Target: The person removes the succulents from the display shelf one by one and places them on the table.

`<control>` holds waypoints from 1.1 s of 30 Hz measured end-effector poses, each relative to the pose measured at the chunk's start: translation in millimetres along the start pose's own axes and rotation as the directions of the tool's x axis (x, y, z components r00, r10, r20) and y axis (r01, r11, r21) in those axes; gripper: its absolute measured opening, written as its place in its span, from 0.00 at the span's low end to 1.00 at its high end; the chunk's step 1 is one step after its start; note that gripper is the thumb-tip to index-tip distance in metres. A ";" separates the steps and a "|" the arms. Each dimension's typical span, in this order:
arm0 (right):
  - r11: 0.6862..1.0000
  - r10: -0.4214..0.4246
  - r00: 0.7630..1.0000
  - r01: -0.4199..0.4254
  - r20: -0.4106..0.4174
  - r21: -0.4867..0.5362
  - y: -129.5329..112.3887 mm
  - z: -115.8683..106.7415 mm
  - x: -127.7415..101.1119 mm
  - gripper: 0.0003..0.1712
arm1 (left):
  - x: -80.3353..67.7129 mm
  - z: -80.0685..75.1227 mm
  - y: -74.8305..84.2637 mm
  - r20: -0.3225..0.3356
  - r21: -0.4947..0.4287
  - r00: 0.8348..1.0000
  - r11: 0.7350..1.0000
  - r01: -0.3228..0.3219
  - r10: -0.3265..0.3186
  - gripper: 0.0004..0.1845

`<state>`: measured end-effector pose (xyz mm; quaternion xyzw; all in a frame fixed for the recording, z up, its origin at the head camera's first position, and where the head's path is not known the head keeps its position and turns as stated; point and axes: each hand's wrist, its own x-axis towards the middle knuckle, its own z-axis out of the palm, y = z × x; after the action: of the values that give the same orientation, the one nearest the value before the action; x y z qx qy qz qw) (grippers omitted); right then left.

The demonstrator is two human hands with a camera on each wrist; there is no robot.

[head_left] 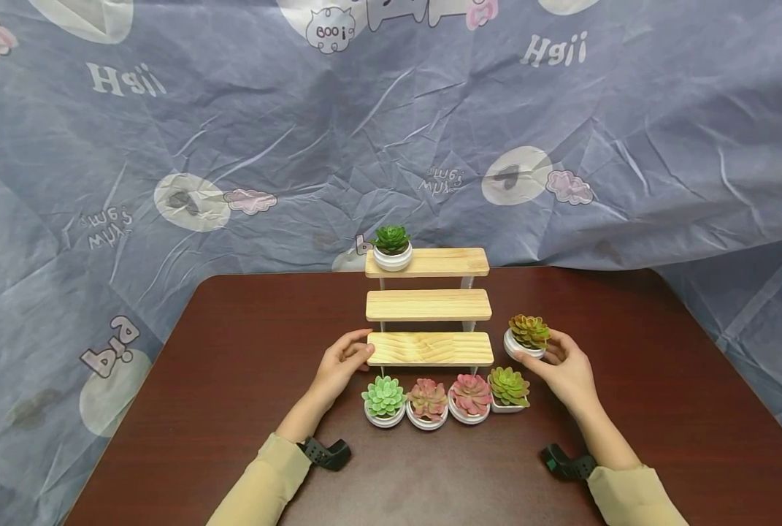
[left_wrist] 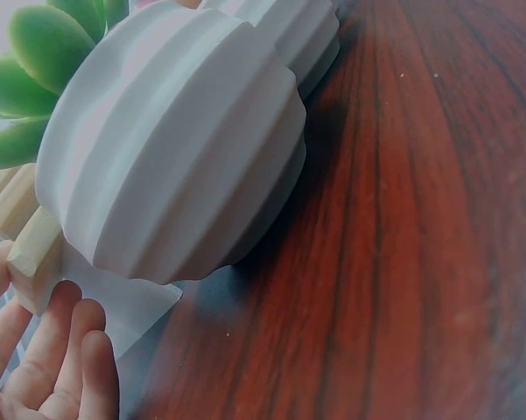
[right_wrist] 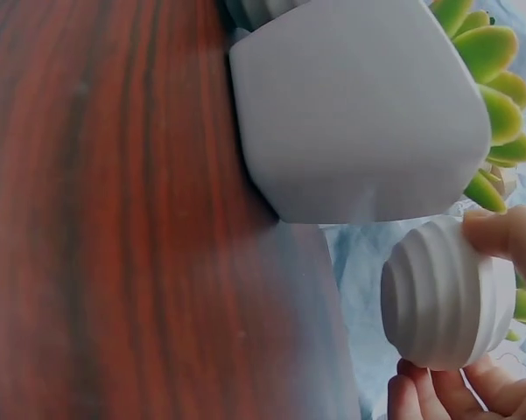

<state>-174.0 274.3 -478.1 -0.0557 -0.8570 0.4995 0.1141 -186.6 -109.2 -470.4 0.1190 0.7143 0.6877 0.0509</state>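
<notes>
Head cam: soft, even lt, pale glare on table [head_left: 423, 478] nr front; wrist cams hazy, sl. blurry.

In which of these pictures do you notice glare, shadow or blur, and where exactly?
Head view: a pale sheen on the near middle of the table; left wrist view: dark shadow under the nearest ribbed pot, tabletop grain soft at right; right wrist view: grain blurred at left, bluish sheen near the square pot.
</notes>
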 end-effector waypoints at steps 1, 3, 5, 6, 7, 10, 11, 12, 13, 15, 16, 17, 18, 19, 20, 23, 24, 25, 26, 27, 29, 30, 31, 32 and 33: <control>1.000 0.001 1.000 -0.001 0.009 -0.006 -3.1 -0.7 -1.5 0.41 | 0.1 0.0 -0.3 -0.001 -0.002 1.000 1.000 0.003 -0.003 0.23; 1.000 0.009 1.000 -0.009 0.022 -0.009 -8.1 -1.9 -4.3 0.40 | 0.1 0.0 -0.7 -0.002 -0.005 1.000 1.000 0.006 -0.006 0.23; 1.000 0.015 0.999 -0.014 0.043 -0.024 -12.1 -3.0 -6.4 0.40 | 0.2 0.0 -1.1 -0.002 -0.005 1.000 1.000 0.009 -0.009 0.23; 0.999 0.021 0.999 -0.019 0.049 -0.033 -12.5 -3.3 -6.8 0.40 | 0.3 0.0 -1.3 0.000 -0.005 1.000 1.000 0.009 -0.009 0.23; 0.999 0.026 0.998 -0.024 0.050 -0.040 -12.3 -3.4 -7.0 0.39 | 0.3 0.0 -1.4 0.000 -0.004 1.000 1.000 0.009 -0.009 0.23; 0.998 0.031 0.998 -0.028 0.053 -0.050 -10.6 -3.2 -7.2 0.39 | 0.4 0.1 -1.5 0.003 -0.003 1.000 1.000 0.010 -0.010 0.23; 0.998 0.030 0.998 -0.028 0.054 -0.048 -9.9 -2.9 -7.3 0.39 | 0.4 0.0 -1.6 0.003 -0.004 1.000 1.000 0.010 -0.010 0.23; 0.998 0.031 0.998 -0.028 0.053 -0.049 -9.2 -2.6 -7.4 0.39 | 0.5 0.0 -1.6 0.003 -0.003 1.000 1.000 0.010 -0.010 0.24; 0.999 0.030 0.998 -0.027 0.054 -0.043 -8.6 -2.1 -7.6 0.39 | 0.6 0.0 -1.7 0.002 -0.002 1.000 1.000 0.010 -0.010 0.24; 0.999 0.030 0.998 -0.029 0.051 -0.032 -7.4 -1.0 -8.0 0.39 | 0.7 -0.1 -1.8 0.002 -0.001 1.000 1.000 0.009 -0.009 0.23; 0.999 0.031 0.998 -0.030 0.055 -0.027 -7.0 -0.7 -8.2 0.39 | 0.6 -0.2 -1.9 0.001 -0.001 1.000 1.000 0.007 -0.007 0.23; 0.999 0.031 0.998 -0.029 0.058 -0.025 -6.6 -0.5 -8.4 0.39 | 0.6 -0.2 -1.9 0.001 -0.001 1.000 1.000 0.006 -0.006 0.23; 0.999 0.031 0.998 -0.030 0.060 -0.027 -5.9 -0.4 -8.4 0.39 | 0.6 -0.2 -1.8 0.001 -0.001 1.000 1.000 0.004 -0.004 0.23; 0.999 0.029 0.998 -0.027 0.062 -0.021 -5.6 -0.4 -8.6 0.39 | 0.6 -0.1 -1.8 0.001 -0.002 1.000 1.000 0.003 -0.003 0.23; 0.999 0.025 0.998 -0.024 0.064 -0.021 -4.9 -0.3 -8.6 0.40 | 0.5 -0.2 -1.7 0.000 -0.003 1.000 1.000 0.001 -0.001 0.23; 1.000 0.017 0.997 -0.015 0.076 -0.021 -3.6 -0.9 -8.8 0.40 | 0.5 -0.1 -1.5 -0.001 -0.005 1.000 1.000 -0.001 0.001 0.23; 1.000 0.015 0.997 -0.013 0.079 -0.023 -3.3 -1.0 -8.8 0.40 | 0.5 0.0 -1.4 -0.001 -0.005 1.000 1.000 0.000 0.000 0.24; 1.000 0.014 0.997 -0.012 0.080 -0.024 -3.1 -1.0 -8.8 0.40 | 0.5 -0.1 -1.5 -0.001 -0.004 1.000 1.000 0.001 -0.001 0.24; 1.000 0.015 0.997 -0.013 0.082 -0.029 -2.9 -1.1 -8.7 0.40 | 0.5 -0.2 -1.4 -0.001 -0.003 1.000 1.000 0.002 -0.002 0.24; 0.999 0.017 0.996 -0.014 0.084 -0.032 -3.1 -1.2 -8.8 0.40 | 0.5 -0.1 -1.4 -0.001 -0.003 1.000 1.000 0.003 -0.003 0.24; 0.999 0.016 0.996 -0.013 0.088 -0.037 -2.6 -1.2 -8.6 0.40 | 0.6 -0.1 -1.3 -0.001 -0.001 1.000 1.000 0.004 -0.004 0.24; 0.999 0.016 0.996 -0.013 0.090 -0.039 -2.3 -1.2 -8.4 0.40 | 0.7 -0.1 -1.2 -0.001 -0.001 1.000 1.000 0.004 -0.004 0.24; 0.999 0.017 0.996 -0.013 0.092 -0.040 -2.0 -1.3 -8.2 0.40 | 0.7 -0.1 -1.2 -0.001 -0.002 1.000 1.000 0.003 -0.003 0.24; 0.999 0.016 0.995 -0.013 0.094 -0.040 -2.0 -1.3 -8.4 0.40 | 0.6 -0.1 -1.0 -0.001 -0.003 1.000 1.000 0.003 -0.003 0.24; 0.999 0.016 0.995 -0.012 0.099 -0.041 -1.8 -1.2 -8.3 0.40 | 0.6 -0.1 -1.1 0.000 -0.004 1.000 1.000 0.002 -0.002 0.23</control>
<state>-165.6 272.7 -477.1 -0.0391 -0.8710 0.4851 0.0667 -187.3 -109.2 -471.4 0.1182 0.7131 0.6891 0.0517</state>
